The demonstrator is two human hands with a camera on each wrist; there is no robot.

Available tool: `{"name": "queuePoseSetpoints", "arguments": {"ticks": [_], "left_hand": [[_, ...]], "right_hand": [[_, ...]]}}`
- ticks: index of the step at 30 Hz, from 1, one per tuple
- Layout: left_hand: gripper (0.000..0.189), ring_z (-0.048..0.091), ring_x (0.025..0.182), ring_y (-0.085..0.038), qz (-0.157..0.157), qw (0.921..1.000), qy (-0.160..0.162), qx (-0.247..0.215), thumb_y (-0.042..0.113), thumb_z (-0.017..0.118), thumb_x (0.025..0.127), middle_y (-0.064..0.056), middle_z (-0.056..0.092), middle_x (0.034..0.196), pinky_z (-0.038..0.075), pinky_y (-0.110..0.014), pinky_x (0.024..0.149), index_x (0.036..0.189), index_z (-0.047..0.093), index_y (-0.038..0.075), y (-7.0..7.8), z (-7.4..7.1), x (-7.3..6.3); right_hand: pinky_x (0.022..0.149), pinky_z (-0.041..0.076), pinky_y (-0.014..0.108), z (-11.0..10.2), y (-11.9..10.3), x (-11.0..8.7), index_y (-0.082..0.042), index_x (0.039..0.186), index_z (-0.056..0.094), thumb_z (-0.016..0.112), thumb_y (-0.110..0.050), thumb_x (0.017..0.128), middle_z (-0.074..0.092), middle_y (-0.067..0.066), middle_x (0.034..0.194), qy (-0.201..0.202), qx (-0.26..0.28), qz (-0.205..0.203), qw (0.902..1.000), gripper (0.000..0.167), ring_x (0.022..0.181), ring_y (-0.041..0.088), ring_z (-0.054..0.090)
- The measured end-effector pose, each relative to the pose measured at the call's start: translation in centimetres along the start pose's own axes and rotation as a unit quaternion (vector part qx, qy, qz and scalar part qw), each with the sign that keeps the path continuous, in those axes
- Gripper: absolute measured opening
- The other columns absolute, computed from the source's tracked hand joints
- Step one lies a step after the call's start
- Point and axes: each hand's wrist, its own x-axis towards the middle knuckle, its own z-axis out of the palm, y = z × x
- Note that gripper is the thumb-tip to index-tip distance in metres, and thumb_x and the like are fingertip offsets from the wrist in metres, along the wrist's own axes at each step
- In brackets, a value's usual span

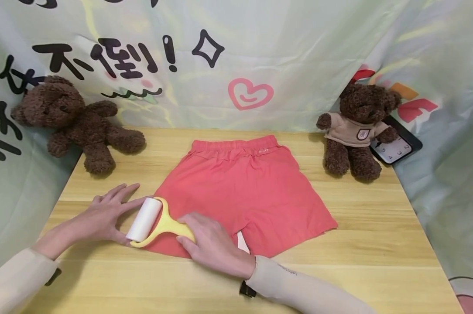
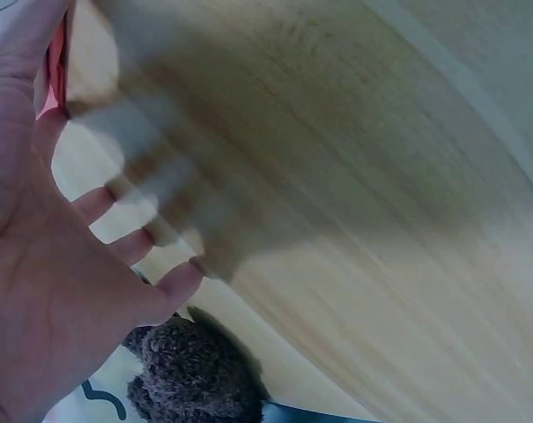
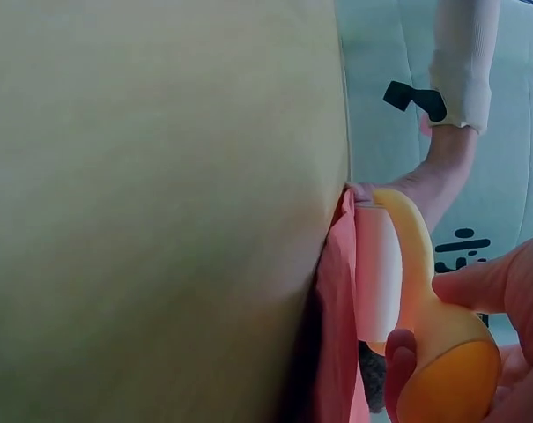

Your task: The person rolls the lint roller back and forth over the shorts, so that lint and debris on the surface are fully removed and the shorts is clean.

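A pair of red shorts [image 1: 240, 183] lies flat on the wooden table, waistband towards the back. My right hand [image 1: 217, 244] grips the yellow handle of a lint roller [image 1: 144, 220], whose white cylinder rests on the left leg of the shorts, near the hem. The right wrist view shows thumb and fingers around the handle of the roller [image 3: 378, 273]. My left hand [image 1: 103, 218] spreads its fingers at that hem, with the thumb and index finger at either end of the white cylinder. In the left wrist view, the outer fingers [image 2: 129, 242] of this hand reach over bare wood.
A brown teddy bear [image 1: 87, 126] leans at the back left of the table [image 1: 362, 244]. Another bear in a beige top [image 1: 358, 131] sits at the back right, before a dark-framed clock [image 1: 397, 146]. A printed cloth [image 1: 299, 56] hangs behind and along the sides.
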Motion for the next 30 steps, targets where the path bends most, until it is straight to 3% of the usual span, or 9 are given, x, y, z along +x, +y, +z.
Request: {"name": "queuePoseSetpoints", "arguments": {"ticks": [7,13,18,30], "left_hand": [[0.122,0.026,0.152,-0.058,-0.001,1.0000,0.002,0.006,0.081,0.089,0.064,-0.024,0.026,0.173,0.039,-0.087,0.090,0.165,0.052,0.024,-0.1,-0.3,0.0],[0.124,0.030,0.149,-0.064,-0.007,0.9997,-0.010,0.023,0.089,0.080,0.065,-0.024,0.026,0.173,0.041,-0.090,0.088,0.169,0.046,0.030,0.4,-0.3,0.0],[0.125,0.027,0.148,-0.069,-0.026,0.9990,-0.033,0.014,0.093,0.073,0.065,-0.027,0.024,0.173,0.039,-0.092,0.086,0.171,0.039,0.035,1.2,-0.6,0.1],[0.126,0.021,0.151,-0.068,-0.069,0.9956,-0.062,-0.015,0.075,0.089,0.064,-0.028,0.019,0.175,0.034,-0.095,0.089,0.172,0.037,0.035,1.8,-0.6,0.3]], "right_hand": [[0.082,0.053,0.022,-0.3,0.0,0.3,-0.014,0.134,0.069,0.078,-0.021,0.103,0.069,-0.005,0.120,-0.010,-0.012,-0.018,0.9997,0.033,0.098,0.005,0.063],[0.073,0.049,0.017,-0.7,0.1,-0.3,-0.013,0.131,0.070,0.077,-0.019,0.102,0.066,-0.007,0.112,-0.010,-0.030,-0.050,0.9982,0.030,0.085,0.003,0.057],[0.073,0.050,0.017,-1.4,0.4,-1.2,-0.012,0.131,0.070,0.077,-0.019,0.103,0.065,-0.007,0.110,-0.018,-0.038,-0.052,0.9978,0.031,0.083,0.004,0.055],[0.077,0.050,0.015,-3.8,1.6,-1.8,-0.012,0.130,0.072,0.078,-0.017,0.102,0.067,-0.006,0.110,-0.054,-0.016,-0.058,0.9967,0.029,0.086,0.004,0.056]]}}
